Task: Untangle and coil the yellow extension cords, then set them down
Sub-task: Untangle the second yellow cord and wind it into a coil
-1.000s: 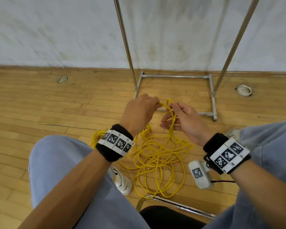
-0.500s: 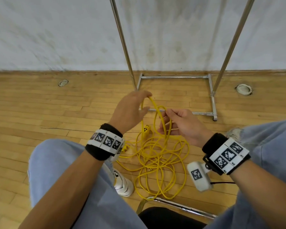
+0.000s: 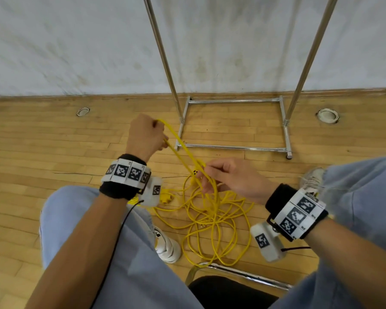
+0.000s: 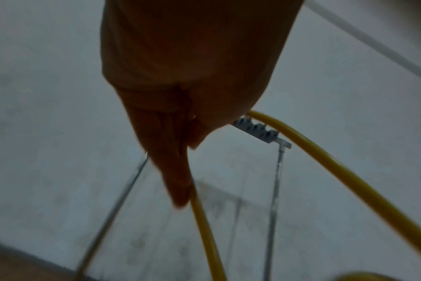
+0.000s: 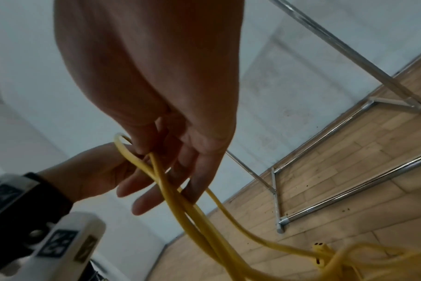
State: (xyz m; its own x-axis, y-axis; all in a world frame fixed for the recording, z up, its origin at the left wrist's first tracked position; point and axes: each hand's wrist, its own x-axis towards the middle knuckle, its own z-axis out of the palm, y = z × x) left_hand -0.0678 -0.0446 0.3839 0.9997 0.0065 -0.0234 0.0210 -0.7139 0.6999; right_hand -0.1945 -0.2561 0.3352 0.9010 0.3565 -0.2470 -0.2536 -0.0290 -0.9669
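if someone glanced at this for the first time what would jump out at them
The yellow cords, a loose tangle on the wood floor between the person's knees. Next, the left hand gripping a loop lifted up and away from the pile, while the right hand pinches strands just above it. Behind stands a chrome rack against the white wall.

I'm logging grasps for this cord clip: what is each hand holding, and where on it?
Both hands hold thin yellow extension cord. The left hand grips a raised loop of it; the right hand pinches strands lower down, above the tangle on the floor.
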